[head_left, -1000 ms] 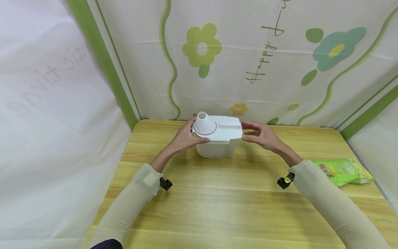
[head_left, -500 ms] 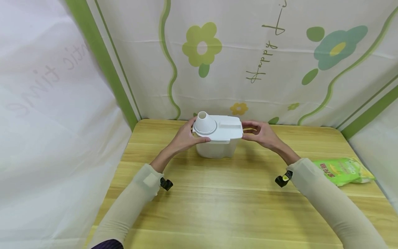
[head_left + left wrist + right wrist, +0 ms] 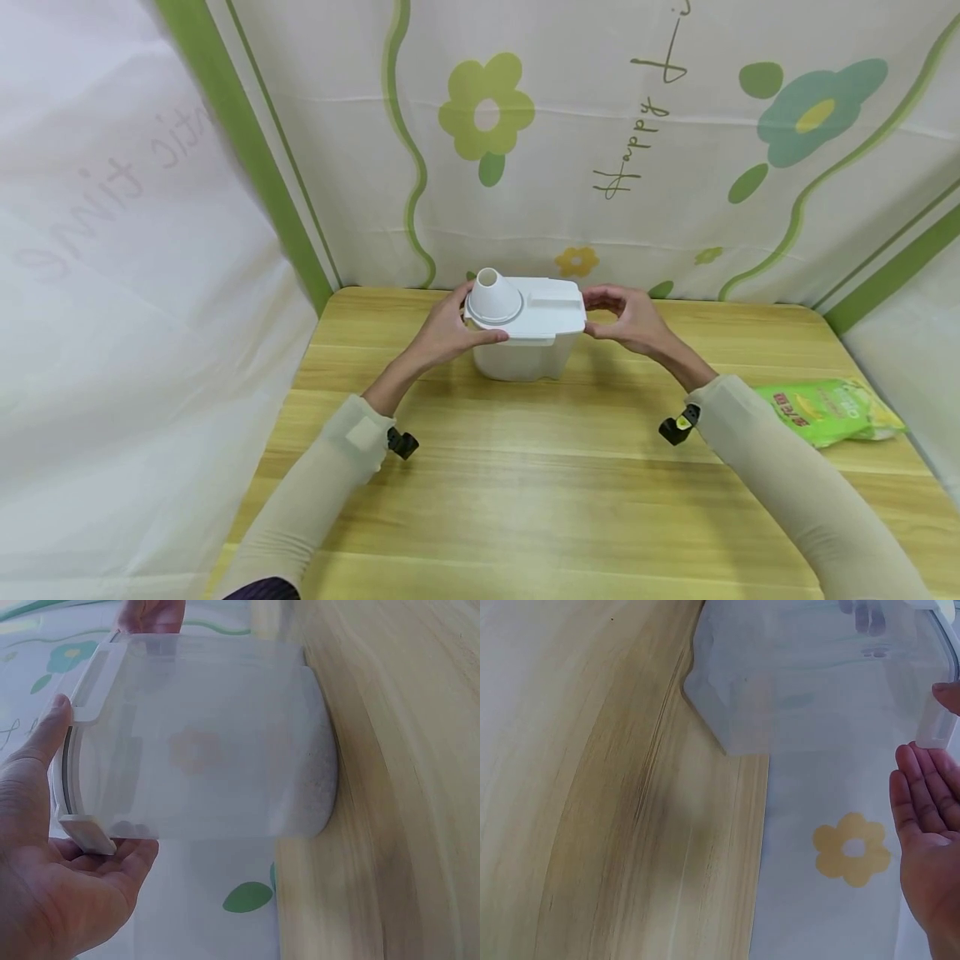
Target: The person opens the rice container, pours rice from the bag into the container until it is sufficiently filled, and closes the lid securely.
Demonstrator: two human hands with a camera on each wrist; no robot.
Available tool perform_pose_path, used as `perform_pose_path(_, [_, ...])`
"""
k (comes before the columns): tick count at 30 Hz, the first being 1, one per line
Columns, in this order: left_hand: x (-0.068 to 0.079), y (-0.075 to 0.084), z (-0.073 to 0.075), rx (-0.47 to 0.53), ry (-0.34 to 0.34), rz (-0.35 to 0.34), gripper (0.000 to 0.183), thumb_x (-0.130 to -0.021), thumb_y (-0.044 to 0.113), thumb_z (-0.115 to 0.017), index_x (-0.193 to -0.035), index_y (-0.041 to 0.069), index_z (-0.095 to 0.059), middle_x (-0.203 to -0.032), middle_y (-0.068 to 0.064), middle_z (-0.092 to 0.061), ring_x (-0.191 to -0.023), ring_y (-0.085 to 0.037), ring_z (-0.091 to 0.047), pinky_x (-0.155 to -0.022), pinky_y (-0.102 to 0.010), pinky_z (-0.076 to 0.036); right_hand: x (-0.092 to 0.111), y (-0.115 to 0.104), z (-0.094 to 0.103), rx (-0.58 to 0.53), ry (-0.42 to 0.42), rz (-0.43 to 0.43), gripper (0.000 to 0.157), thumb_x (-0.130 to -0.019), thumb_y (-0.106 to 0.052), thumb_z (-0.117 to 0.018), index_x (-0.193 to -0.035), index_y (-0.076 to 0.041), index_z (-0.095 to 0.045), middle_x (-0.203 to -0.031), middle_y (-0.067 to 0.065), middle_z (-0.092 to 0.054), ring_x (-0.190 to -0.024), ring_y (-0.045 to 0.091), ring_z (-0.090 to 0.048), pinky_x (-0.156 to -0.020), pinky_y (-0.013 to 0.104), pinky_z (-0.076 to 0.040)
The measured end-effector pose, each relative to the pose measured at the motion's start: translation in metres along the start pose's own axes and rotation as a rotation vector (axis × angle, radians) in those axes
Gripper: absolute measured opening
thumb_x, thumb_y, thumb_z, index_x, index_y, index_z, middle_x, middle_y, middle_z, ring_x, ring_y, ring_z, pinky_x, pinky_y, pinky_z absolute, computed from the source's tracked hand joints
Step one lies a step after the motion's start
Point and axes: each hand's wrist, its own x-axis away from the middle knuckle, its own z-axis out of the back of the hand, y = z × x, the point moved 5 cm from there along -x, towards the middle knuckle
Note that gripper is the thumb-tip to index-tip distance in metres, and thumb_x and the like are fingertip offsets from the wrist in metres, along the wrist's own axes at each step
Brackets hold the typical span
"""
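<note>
A translucent storage container [image 3: 521,362] stands upright at the back of the table, with a white lid [image 3: 551,321] on it. A white cone-shaped spout [image 3: 492,302] rises from the lid's left part. My left hand [image 3: 445,332] grips the lid's left end, its thumb along the front edge; in the left wrist view its fingers lie by a white side clip [image 3: 88,834]. At the right end, my right hand [image 3: 633,323] holds another white clip [image 3: 934,724] between thumb and fingertips. The right fingers are fairly straight in the right wrist view.
A green and yellow packet [image 3: 821,412] lies at the right side of the wooden table [image 3: 525,500]. A curtain [image 3: 577,192] with printed flowers hangs right behind the container, and a white curtain [image 3: 135,333] borders the left side.
My right hand has shifted slightly, its wrist moving a little to the left and its fingers drawing closer together at the container's right end. The left hand and the container have stayed in place.
</note>
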Motion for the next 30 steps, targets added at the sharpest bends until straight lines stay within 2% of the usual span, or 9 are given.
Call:
perform_pose_path(6, [0.0,0.001,0.001,0.001,0.003,-0.008,0.1,-0.076,0.032,-0.097,-0.158,0.008,-0.045,-0.14,-0.008,-0.063,-0.126,-0.024,-0.062,-0.105,-0.043,-0.052,-0.002,-0.004,0.001,0.133,0.006,0.055,0.043,-0.081,0.005,-0.083,-0.123,0.006,-0.072,-0.114,0.02,-0.074,-0.102,0.012,-0.069,-0.096,0.014,-0.051])
perform_pose_path(12, [0.0,0.003,0.001,0.005,0.004,0.003,0.1,-0.076,0.033,-0.097,-0.157,0.007,-0.046,-0.139,-0.009,-0.064,-0.125,-0.025,-0.063,-0.105,-0.044,-0.053,-0.003,-0.009,0.011,0.229,-0.018,0.147,0.049,-0.074,0.011,-0.086,-0.121,0.01,-0.072,-0.116,0.022,-0.072,-0.101,0.025,-0.067,-0.096,0.012,-0.051])
perform_pose_path(16, [0.0,0.003,0.002,-0.001,0.009,0.006,0.101,-0.076,0.034,-0.098,-0.157,0.006,-0.046,-0.14,-0.009,-0.064,-0.126,-0.025,-0.062,-0.106,-0.044,-0.052,-0.003,-0.014,0.017,0.27,-0.047,0.155,0.049,-0.075,0.007,-0.088,-0.122,0.007,-0.073,-0.116,0.019,-0.071,-0.102,0.026,-0.068,-0.095,0.008,-0.049])
perform_pose_path(21, [0.0,0.003,0.002,0.005,0.01,0.003,0.102,-0.075,0.033,-0.098,-0.158,0.006,-0.044,-0.141,-0.009,-0.063,-0.127,-0.025,-0.062,-0.106,-0.044,-0.052,-0.003,-0.021,0.019,0.291,-0.09,0.137,0.048,-0.08,-0.001,-0.09,-0.124,0.003,-0.074,-0.115,0.014,-0.07,-0.103,0.027,-0.069,-0.094,0.009,-0.051])
perform_pose_path(24, [0.0,0.002,0.001,0.004,0.007,0.007,0.103,-0.075,0.033,-0.098,-0.158,0.006,-0.044,-0.143,-0.009,-0.062,-0.129,-0.025,-0.061,-0.107,-0.045,-0.051,-0.004,-0.024,0.019,0.293,-0.121,0.127,0.048,-0.082,-0.004,-0.09,-0.126,0.001,-0.073,-0.117,0.014,-0.07,-0.106,0.028,-0.07,-0.096,0.018,-0.055])
perform_pose_path(26, [0.001,0.002,0.001,0.0,0.007,0.011,0.103,-0.075,0.034,-0.098,-0.158,0.006,-0.043,-0.143,-0.01,-0.061,-0.13,-0.026,-0.061,-0.109,-0.046,-0.051,-0.005,-0.026,0.02,0.298,-0.14,0.127,0.051,-0.083,-0.004,-0.09,-0.13,0.001,-0.071,-0.123,0.015,-0.07,-0.11,0.03,-0.069,-0.099,0.029,-0.057])
perform_pose_path(28, [0.002,0.003,0.001,-0.015,0.013,0.016,0.104,-0.076,0.035,-0.098,-0.158,0.007,-0.042,-0.145,-0.01,-0.06,-0.132,-0.027,-0.06,-0.11,-0.047,-0.05,-0.007,-0.027,0.02,0.294,-0.157,0.124,0.057,-0.083,-0.004,-0.09,-0.136,0.0,-0.068,-0.13,0.017,-0.068,-0.118,0.033,-0.066,-0.103,0.042,-0.056])
perform_pose_path(30, [0.003,0.004,0.001,-0.031,0.019,0.02,0.105,-0.076,0.037,-0.097,-0.159,0.006,-0.04,-0.146,-0.011,-0.058,-0.134,-0.028,-0.058,-0.111,-0.048,-0.049,-0.009,-0.029,0.02,0.293,-0.168,0.125,0.064,-0.083,-0.005,-0.09,-0.141,0.002,-0.064,-0.138,0.018,-0.065,-0.127,0.036,-0.063,-0.107,0.05,-0.053])
